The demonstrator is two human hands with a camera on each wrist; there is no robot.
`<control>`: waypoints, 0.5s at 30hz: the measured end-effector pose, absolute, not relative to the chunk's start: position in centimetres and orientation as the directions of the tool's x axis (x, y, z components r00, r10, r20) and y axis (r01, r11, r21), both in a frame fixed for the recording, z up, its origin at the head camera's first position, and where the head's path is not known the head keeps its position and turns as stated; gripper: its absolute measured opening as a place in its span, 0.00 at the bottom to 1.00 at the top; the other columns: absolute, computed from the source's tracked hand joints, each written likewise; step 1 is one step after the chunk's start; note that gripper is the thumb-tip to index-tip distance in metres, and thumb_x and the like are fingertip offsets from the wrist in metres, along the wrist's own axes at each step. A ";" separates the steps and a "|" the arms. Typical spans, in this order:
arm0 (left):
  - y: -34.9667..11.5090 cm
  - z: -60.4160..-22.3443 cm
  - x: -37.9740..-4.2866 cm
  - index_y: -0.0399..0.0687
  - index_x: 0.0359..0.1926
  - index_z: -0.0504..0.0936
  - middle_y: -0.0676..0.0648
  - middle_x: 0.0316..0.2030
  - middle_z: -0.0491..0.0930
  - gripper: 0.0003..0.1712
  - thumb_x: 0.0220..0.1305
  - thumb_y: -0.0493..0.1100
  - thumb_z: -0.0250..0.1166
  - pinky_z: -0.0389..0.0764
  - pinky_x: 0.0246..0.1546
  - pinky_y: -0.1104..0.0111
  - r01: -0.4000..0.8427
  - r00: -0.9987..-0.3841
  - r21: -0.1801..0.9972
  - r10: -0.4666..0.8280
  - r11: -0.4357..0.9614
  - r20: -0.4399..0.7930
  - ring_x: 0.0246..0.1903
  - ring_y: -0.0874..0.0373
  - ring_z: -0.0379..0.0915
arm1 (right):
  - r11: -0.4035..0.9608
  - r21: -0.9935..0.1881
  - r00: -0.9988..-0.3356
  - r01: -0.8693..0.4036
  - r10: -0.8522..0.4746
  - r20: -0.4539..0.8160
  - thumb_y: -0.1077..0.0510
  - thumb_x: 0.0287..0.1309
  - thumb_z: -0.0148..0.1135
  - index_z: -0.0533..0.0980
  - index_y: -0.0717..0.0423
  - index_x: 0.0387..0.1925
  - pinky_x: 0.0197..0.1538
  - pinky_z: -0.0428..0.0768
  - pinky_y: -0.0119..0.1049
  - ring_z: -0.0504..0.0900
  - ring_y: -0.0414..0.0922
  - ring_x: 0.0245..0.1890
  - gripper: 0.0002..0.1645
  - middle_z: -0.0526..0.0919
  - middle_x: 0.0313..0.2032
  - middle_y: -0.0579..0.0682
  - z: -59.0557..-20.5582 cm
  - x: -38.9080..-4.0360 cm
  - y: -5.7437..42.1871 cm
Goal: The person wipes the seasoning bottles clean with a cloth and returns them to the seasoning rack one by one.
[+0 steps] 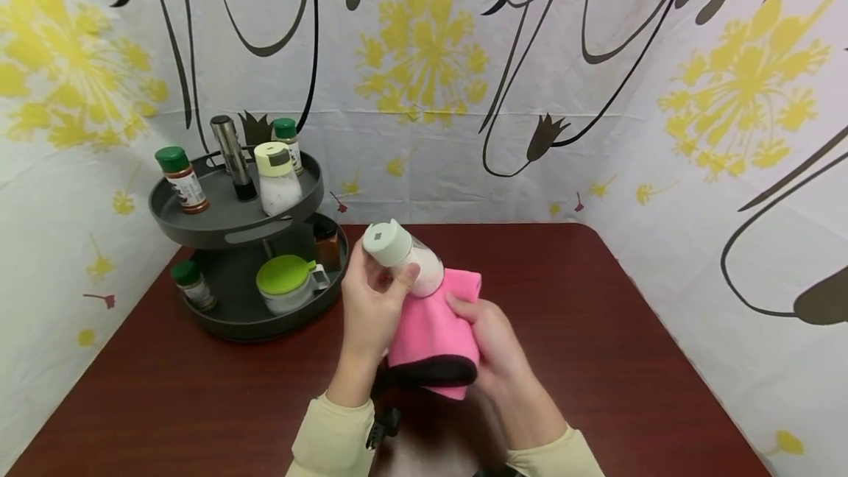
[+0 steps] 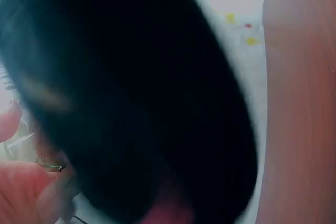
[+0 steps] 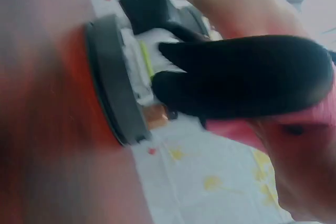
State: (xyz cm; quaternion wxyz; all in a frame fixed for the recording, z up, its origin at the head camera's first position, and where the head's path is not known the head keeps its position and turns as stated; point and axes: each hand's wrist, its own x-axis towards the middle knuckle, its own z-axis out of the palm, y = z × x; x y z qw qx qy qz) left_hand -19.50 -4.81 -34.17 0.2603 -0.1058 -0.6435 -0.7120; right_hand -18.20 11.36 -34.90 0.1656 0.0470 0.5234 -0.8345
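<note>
My left hand (image 1: 374,308) grips a clear seasoning jar (image 1: 427,269) with a pale, whitish-green lid and white contents. The jar is tilted, its lid toward the upper left. A folded pink cloth (image 1: 433,326) with a black edge lies against the jar's lower end, pinched by my right hand (image 1: 493,337) with the thumb on top. Close to the left wrist camera, the dark edging (image 2: 173,98) fills much of that view, blurred. From the right wrist, the same black border (image 3: 252,77) crosses in front of the hands, and a little pink fabric (image 3: 236,132) shows below it.
A two-tier dark grey turntable rack (image 1: 248,331) stands on the red-brown table (image 1: 563,359) at left. On it are green-capped spice bottles (image 1: 182,181), a yellow-lidded shaker (image 1: 278,182), a metal cylinder (image 1: 232,157) and a green-lidded pot (image 1: 285,285). Patterned cloth (image 1: 411,168) hangs behind.
</note>
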 end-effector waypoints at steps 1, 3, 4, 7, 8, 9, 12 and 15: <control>-4.9 -34.2 -19.5 0.40 0.72 0.71 0.38 0.61 0.83 0.36 0.64 0.29 0.73 0.81 0.58 0.72 0.499 -0.846 0.866 -0.238 -0.038 0.477 0.62 0.50 0.81 | -0.394 -0.863 -0.945 0.317 -0.210 -0.252 0.53 0.78 0.55 0.74 0.60 0.56 0.46 0.89 0.36 0.90 0.40 0.39 0.15 0.88 0.37 0.45 -34.7 -18.3 11.8; -5.0 -34.3 -19.5 0.39 0.72 0.71 0.37 0.61 0.82 0.37 0.64 0.28 0.73 0.82 0.59 0.72 0.491 -0.851 0.870 -0.238 -0.048 0.468 0.62 0.50 0.81 | -0.414 -0.860 -0.953 0.298 -0.180 -0.243 0.53 0.78 0.56 0.74 0.59 0.55 0.46 0.89 0.36 0.90 0.39 0.38 0.14 0.88 0.36 0.45 -34.3 -18.7 12.5; -4.9 -34.3 -19.5 0.39 0.72 0.71 0.37 0.61 0.82 0.37 0.63 0.27 0.73 0.82 0.60 0.72 0.490 -0.853 0.870 -0.235 -0.056 0.466 0.62 0.50 0.81 | -0.431 -0.857 -0.958 0.283 -0.166 -0.233 0.52 0.78 0.56 0.74 0.58 0.55 0.47 0.89 0.35 0.89 0.39 0.39 0.14 0.88 0.37 0.45 -34.1 -18.9 12.7; -4.6 -34.2 -19.3 0.39 0.72 0.71 0.36 0.61 0.82 0.37 0.63 0.28 0.73 0.82 0.60 0.71 0.498 -0.854 0.863 -0.219 -0.082 0.472 0.60 0.50 0.81 | -0.479 -0.840 -0.966 0.255 -0.158 -0.203 0.51 0.80 0.55 0.71 0.57 0.58 0.52 0.87 0.33 0.87 0.37 0.44 0.16 0.86 0.42 0.44 -34.0 -19.5 12.5; -4.5 -34.2 -19.3 0.39 0.72 0.71 0.36 0.61 0.82 0.37 0.63 0.28 0.73 0.83 0.59 0.71 0.503 -0.852 0.860 -0.212 -0.083 0.478 0.60 0.51 0.81 | -0.486 -0.838 -0.968 0.248 -0.157 -0.195 0.50 0.80 0.54 0.71 0.57 0.60 0.54 0.87 0.33 0.87 0.38 0.46 0.18 0.86 0.44 0.44 -34.1 -19.6 12.3; -4.4 -34.1 -19.2 0.39 0.72 0.71 0.36 0.61 0.82 0.38 0.63 0.29 0.74 0.83 0.59 0.71 0.510 -0.850 0.857 -0.204 -0.081 0.486 0.60 0.51 0.81 | -0.491 -0.836 -0.969 0.244 -0.155 -0.192 0.50 0.81 0.53 0.70 0.58 0.61 0.55 0.86 0.33 0.86 0.38 0.47 0.19 0.85 0.46 0.44 -34.2 -19.6 12.0; -4.2 -34.1 -19.3 0.38 0.72 0.71 0.36 0.61 0.82 0.36 0.64 0.29 0.73 0.82 0.60 0.72 0.524 -0.842 0.848 -0.200 -0.078 0.502 0.60 0.54 0.81 | -0.481 -0.838 -0.966 0.256 -0.157 -0.205 0.50 0.82 0.50 0.71 0.59 0.63 0.55 0.87 0.35 0.87 0.40 0.49 0.21 0.85 0.48 0.45 -34.7 -19.4 11.2; -4.4 -34.2 -19.4 0.37 0.72 0.71 0.36 0.62 0.82 0.36 0.65 0.28 0.71 0.81 0.60 0.73 0.516 -0.845 0.852 -0.218 -0.088 0.489 0.60 0.59 0.81 | -0.444 -0.852 -0.960 0.278 -0.168 -0.226 0.51 0.81 0.51 0.73 0.60 0.62 0.51 0.88 0.37 0.89 0.41 0.45 0.20 0.87 0.45 0.47 -35.0 -18.9 10.9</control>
